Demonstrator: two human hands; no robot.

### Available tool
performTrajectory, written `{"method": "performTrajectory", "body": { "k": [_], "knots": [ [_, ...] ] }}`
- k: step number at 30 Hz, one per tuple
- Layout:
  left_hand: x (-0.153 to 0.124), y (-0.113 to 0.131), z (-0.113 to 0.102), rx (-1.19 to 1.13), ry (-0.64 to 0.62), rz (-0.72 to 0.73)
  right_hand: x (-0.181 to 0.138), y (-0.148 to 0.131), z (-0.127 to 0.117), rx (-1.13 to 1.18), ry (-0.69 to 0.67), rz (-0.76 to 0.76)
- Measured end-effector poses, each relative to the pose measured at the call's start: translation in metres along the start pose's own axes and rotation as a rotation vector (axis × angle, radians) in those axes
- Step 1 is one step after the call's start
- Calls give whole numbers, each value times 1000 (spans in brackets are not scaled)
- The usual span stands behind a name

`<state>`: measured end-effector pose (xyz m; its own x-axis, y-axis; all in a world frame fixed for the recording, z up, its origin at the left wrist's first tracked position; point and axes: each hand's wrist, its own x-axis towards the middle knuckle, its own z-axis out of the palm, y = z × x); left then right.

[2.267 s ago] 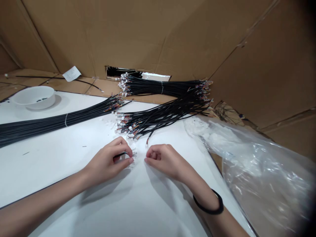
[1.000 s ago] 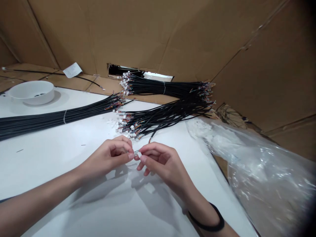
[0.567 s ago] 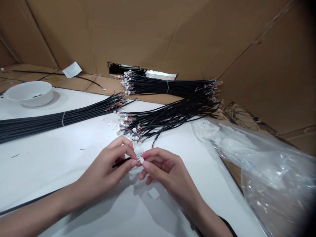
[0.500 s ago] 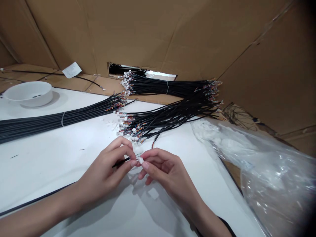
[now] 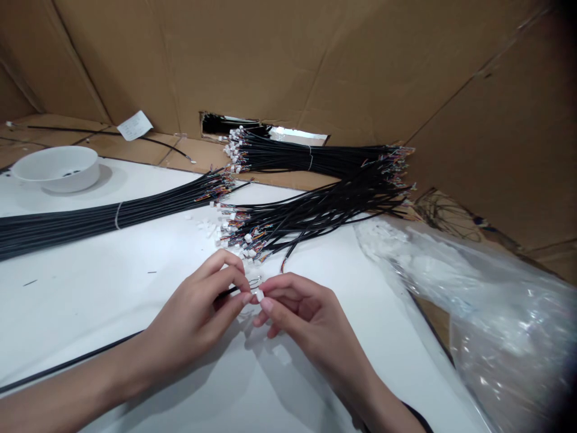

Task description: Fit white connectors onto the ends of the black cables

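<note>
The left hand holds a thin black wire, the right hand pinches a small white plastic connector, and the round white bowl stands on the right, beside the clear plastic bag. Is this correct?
No: the head view shows the round white bowl at the far left of the white table, away from the clear plastic bag on the right. The left hand and right hand are as stated.

Pinched in the left hand: a black wire, its thin end apparently meeting a white connector held by the right hand. Spread just beyond, on a white table: loose wires and a tied bundle. Off right, a plastic bag; far left, a white bowl.
</note>
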<state>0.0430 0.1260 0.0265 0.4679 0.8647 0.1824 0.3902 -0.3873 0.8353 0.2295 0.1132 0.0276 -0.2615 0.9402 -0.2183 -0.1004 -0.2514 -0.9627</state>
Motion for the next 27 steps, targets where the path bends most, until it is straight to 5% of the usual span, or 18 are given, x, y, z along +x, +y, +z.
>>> {"method": "performTrajectory", "body": {
  "k": [13, 27],
  "knots": [
    [-1, 0, 0, -38, 14, -1, 0, 0, 1, -59, 43, -12],
    [-1, -3, 1, -13, 36, 9, -3, 8, 3, -212, 53, -201]
  ]
}}
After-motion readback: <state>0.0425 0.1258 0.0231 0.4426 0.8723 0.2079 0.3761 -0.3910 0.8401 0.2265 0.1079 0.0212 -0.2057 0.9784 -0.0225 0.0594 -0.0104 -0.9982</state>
